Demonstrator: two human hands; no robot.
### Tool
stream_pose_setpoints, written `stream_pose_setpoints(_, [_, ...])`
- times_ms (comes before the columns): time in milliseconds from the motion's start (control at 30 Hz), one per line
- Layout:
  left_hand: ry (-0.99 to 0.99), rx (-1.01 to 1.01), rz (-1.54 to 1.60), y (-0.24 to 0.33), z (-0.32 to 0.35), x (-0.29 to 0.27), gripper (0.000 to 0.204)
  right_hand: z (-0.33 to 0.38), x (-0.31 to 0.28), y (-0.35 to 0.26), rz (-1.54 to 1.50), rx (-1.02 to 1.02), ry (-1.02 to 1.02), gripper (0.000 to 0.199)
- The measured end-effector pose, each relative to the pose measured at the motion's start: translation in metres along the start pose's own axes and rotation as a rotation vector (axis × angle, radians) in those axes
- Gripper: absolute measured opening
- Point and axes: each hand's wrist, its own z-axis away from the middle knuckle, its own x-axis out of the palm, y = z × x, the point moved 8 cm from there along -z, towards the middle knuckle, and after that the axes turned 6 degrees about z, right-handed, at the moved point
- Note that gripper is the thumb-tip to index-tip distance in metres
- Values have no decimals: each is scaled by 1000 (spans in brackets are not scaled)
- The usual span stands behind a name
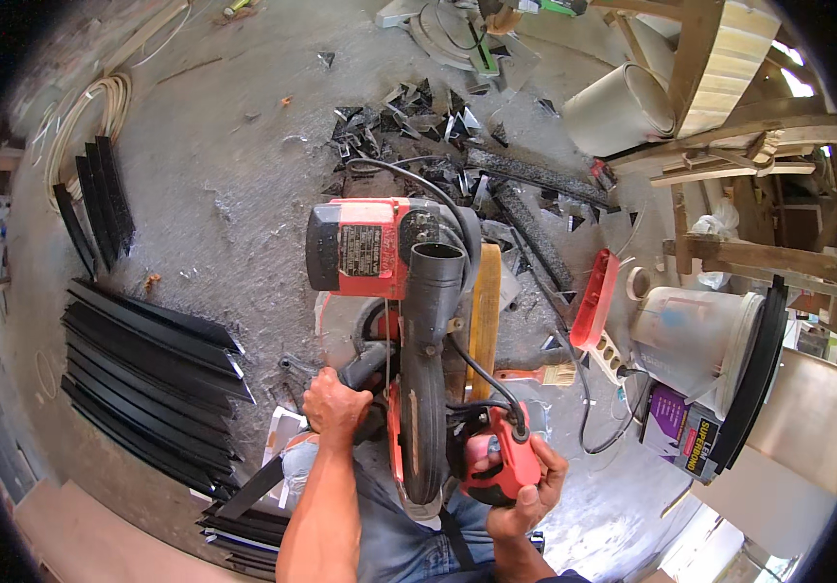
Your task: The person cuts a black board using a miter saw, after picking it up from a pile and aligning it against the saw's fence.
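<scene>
A red and black miter saw [425, 321] stands in front of me, its motor at the far side and its round blade guard pointing toward me. My right hand [533, 496] is wrapped round the saw's red handle [516, 459], from which a black cable runs. On the left, my left hand [336, 406] is closed in a fist by a dark grey bar at the saw's base; what it grips is hidden. A black strip [251, 488] passes beneath my left forearm toward the saw.
Long black strips [146, 374] lie in rows at left. Triangular black offcuts [409, 121] litter the floor beyond the saw. To the right are a paintbrush [540, 375], a red plastic piece [594, 301], a power strip [608, 358] with cables and a white bucket [696, 335].
</scene>
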Motion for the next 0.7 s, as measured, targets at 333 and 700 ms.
stream_pose_setpoints(333, [55,28,45,-2,0,-1,41,-4,1,-4,-47,83,-36,64])
stream_pose_setpoints(700, [21,39,15,1,-1,0,43,-6,2,-8,-56,115,-35,66])
